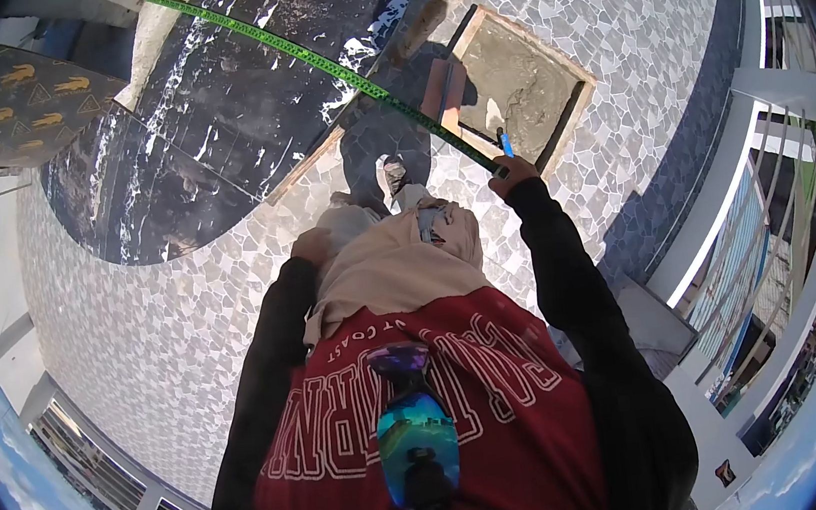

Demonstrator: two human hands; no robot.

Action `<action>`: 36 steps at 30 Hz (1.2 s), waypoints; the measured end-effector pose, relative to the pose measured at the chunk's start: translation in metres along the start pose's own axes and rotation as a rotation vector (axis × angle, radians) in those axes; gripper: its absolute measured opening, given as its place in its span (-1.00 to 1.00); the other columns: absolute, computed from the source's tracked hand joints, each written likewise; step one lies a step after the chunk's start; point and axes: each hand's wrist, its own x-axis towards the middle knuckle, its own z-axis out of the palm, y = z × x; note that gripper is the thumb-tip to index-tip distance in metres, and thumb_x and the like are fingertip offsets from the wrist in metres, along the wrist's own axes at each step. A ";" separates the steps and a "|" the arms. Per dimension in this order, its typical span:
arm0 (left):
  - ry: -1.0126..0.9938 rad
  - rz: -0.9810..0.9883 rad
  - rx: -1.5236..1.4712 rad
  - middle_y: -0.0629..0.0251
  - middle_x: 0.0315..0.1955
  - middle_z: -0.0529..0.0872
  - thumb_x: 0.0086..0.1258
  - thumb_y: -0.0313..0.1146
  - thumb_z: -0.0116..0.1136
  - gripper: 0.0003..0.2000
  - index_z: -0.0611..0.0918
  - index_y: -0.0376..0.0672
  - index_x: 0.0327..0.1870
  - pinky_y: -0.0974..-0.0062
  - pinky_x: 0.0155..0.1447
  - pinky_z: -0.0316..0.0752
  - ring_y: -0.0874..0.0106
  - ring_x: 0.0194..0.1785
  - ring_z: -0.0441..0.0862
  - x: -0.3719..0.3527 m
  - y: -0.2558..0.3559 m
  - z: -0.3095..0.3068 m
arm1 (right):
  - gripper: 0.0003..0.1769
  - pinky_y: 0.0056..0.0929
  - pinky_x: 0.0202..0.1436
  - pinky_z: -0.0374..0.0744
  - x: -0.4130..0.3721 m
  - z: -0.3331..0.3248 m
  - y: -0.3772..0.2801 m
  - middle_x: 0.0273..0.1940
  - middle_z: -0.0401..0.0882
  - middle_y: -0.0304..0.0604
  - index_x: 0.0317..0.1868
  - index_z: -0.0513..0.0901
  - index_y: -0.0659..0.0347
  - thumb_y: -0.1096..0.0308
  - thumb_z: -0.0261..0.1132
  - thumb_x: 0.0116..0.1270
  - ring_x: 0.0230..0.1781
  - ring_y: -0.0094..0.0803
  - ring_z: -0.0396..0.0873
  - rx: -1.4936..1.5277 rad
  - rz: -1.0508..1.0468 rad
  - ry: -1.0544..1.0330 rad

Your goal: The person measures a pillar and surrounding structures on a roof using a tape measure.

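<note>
My right hand (517, 175) is closed around the near end of a long green strip (315, 59) with dark marks along its length. The strip stretches away to the upper left, over the black panels. Just beyond this hand, a trowel with a blue handle (506, 145) rests in a wood-framed square of wet grey mortar (521, 79). A brownish block-like piece (445, 90) sits at the frame's left side, beside the strip. My left hand (311, 247) is down by my left thigh, against the light trousers (384, 268); its fingers are mostly hidden.
Pale irregular-stone flooring (164, 323) surrounds the work spot. Black white-streaked panels (213, 136) cover the floor at upper left, near a dark box with yellow prints (38, 101). A white railing wall (715, 210) runs along the right. My shoe (392, 178) stands near the mortar frame.
</note>
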 end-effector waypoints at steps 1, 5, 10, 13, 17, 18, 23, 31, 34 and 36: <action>0.016 0.009 -0.047 0.14 -0.09 0.67 0.25 -0.23 0.03 -0.71 0.65 -0.10 -0.08 0.35 0.16 0.46 0.21 0.01 0.60 0.003 -0.003 0.002 | -0.55 -0.23 -0.03 0.54 0.002 0.002 0.003 -0.29 0.62 0.02 -0.12 0.64 0.10 0.19 0.31 -0.10 -0.18 -0.07 0.57 -0.006 -0.007 0.001; 0.027 -0.027 -0.093 0.13 -0.08 0.67 0.28 -0.24 -0.01 -0.71 0.66 -0.11 -0.09 0.34 0.17 0.45 0.21 0.03 0.59 0.007 -0.009 0.000 | -0.55 -0.23 -0.06 0.56 0.000 -0.001 -0.001 -0.28 0.62 0.04 -0.13 0.65 0.11 0.21 0.31 -0.12 -0.20 -0.05 0.59 -0.022 0.028 -0.004; 0.036 -0.053 -0.157 0.11 -0.07 0.67 0.30 -0.23 -0.01 -0.70 0.66 -0.11 -0.06 0.37 0.18 0.44 0.22 0.05 0.60 0.014 -0.032 -0.001 | -0.55 -0.23 -0.04 0.56 -0.003 -0.006 -0.006 -0.26 0.63 0.09 -0.14 0.66 0.20 0.24 0.31 -0.12 -0.18 -0.05 0.60 -0.019 0.021 0.036; 0.077 -0.170 -0.250 0.07 -0.19 0.70 0.26 -0.26 0.05 -0.72 0.68 -0.08 -0.07 0.39 0.09 0.49 0.27 -0.06 0.64 0.002 -0.020 -0.015 | -0.48 -0.22 0.01 0.55 0.005 -0.003 0.003 -0.14 0.60 0.10 -0.08 0.64 0.20 0.21 0.33 -0.13 -0.11 -0.07 0.59 -0.088 0.052 -0.063; 0.098 -0.177 -0.126 0.12 -0.18 0.71 0.25 -0.22 0.02 -0.72 0.69 -0.04 -0.11 0.37 0.10 0.49 0.24 -0.04 0.64 0.008 -0.023 -0.011 | -0.56 -0.17 -0.12 0.58 0.009 -0.006 -0.004 -0.36 0.66 0.04 -0.16 0.67 0.16 0.22 0.32 -0.14 -0.27 -0.06 0.63 -0.099 0.029 -0.114; 0.099 -0.197 -0.169 0.13 -0.17 0.71 0.24 -0.22 0.02 -0.72 0.69 -0.03 -0.11 0.36 0.11 0.49 0.24 -0.04 0.64 0.012 -0.029 -0.006 | -0.59 -0.16 -0.15 0.58 0.012 -0.004 -0.001 -0.39 0.65 0.01 -0.19 0.67 0.14 0.21 0.32 -0.14 -0.31 -0.06 0.63 -0.143 -0.009 -0.105; 0.130 -0.179 -0.155 0.14 -0.16 0.70 0.23 -0.24 0.03 -0.73 0.70 0.00 -0.13 0.34 0.13 0.48 0.22 -0.02 0.63 0.012 -0.026 0.006 | -0.60 -0.19 -0.14 0.58 0.012 0.002 0.013 -0.38 0.66 -0.02 -0.21 0.67 0.12 0.17 0.32 -0.13 -0.29 -0.09 0.63 -0.099 -0.087 -0.001; 0.158 -0.171 -0.135 0.15 -0.15 0.70 0.21 -0.23 0.04 -0.74 0.71 0.03 -0.14 0.33 0.15 0.47 0.22 0.01 0.62 0.011 -0.021 0.016 | -0.64 -0.30 -0.23 0.60 0.013 -0.008 0.008 -0.46 0.65 -0.11 -0.27 0.67 0.14 0.18 0.33 -0.13 -0.41 -0.22 0.65 -0.019 -0.047 -0.115; 0.088 -0.295 -0.225 0.27 -0.05 0.67 0.22 -0.19 -0.01 -0.70 0.69 0.10 -0.09 0.36 0.21 0.43 0.27 0.08 0.58 0.015 -0.020 0.020 | -0.59 -0.34 -0.23 0.61 0.018 -0.005 0.015 -0.44 0.66 -0.11 -0.21 0.67 0.17 0.22 0.36 -0.15 -0.39 -0.28 0.65 -0.042 -0.041 -0.137; 0.122 -0.276 -0.238 0.21 -0.11 0.69 0.21 -0.21 0.00 -0.72 0.71 0.07 -0.13 0.34 0.18 0.45 0.23 0.04 0.60 0.015 -0.020 0.022 | -0.56 -0.38 -0.24 0.62 0.022 -0.002 0.021 -0.43 0.67 -0.12 -0.17 0.68 0.20 0.27 0.38 -0.16 -0.40 -0.35 0.65 -0.043 -0.037 -0.149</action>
